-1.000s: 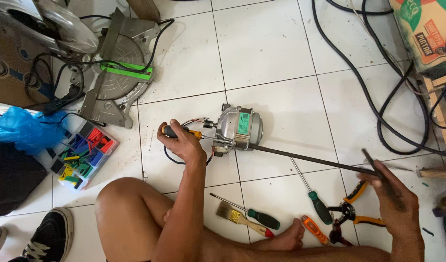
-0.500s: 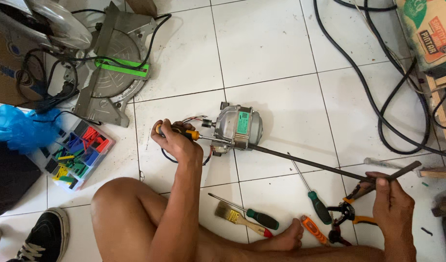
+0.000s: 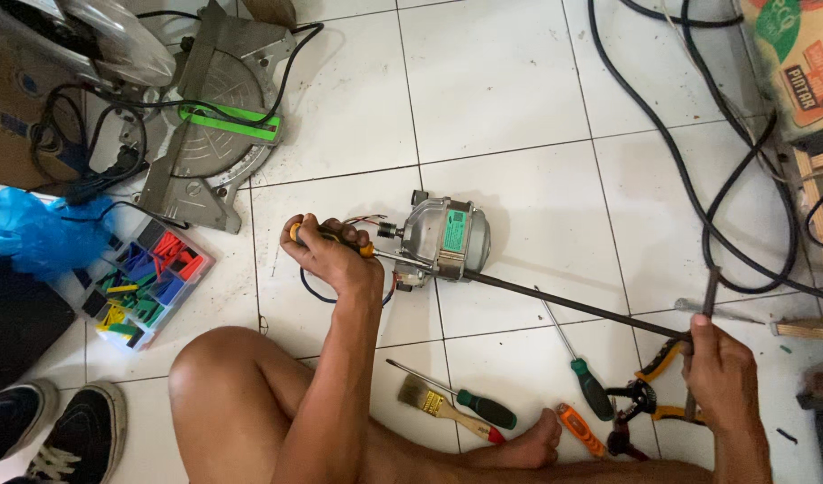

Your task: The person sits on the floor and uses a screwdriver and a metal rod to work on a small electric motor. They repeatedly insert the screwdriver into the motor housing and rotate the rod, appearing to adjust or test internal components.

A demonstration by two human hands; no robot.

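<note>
A small grey electric motor (image 3: 445, 237) with a green label lies on the white tiled floor, with a long dark metal rod (image 3: 573, 306) running from it toward the lower right. My left hand (image 3: 332, 255) grips a screwdriver with a yellow-and-black handle (image 3: 297, 233), its shaft pointing at the motor's left side. My right hand (image 3: 720, 366) holds a thin dark metal bar (image 3: 705, 309) upright at the far end of the rod. My bare knee (image 3: 228, 394) and foot (image 3: 528, 444) rest on the floor below.
Green-handled screwdrivers (image 3: 589, 384) (image 3: 483, 408), a paintbrush (image 3: 438, 405), an orange tool (image 3: 580, 428) and pliers (image 3: 649, 394) lie nearby. A mitre saw (image 3: 205, 125), a parts organiser box (image 3: 142, 282), a blue bag (image 3: 35, 233), black cables (image 3: 698, 179), shoes (image 3: 62, 430) and a sack (image 3: 801, 63) surround them.
My right hand has turned the thin bar from lying slanted to standing upright at the rod's end. My left hand stays on the screwdriver at the motor.
</note>
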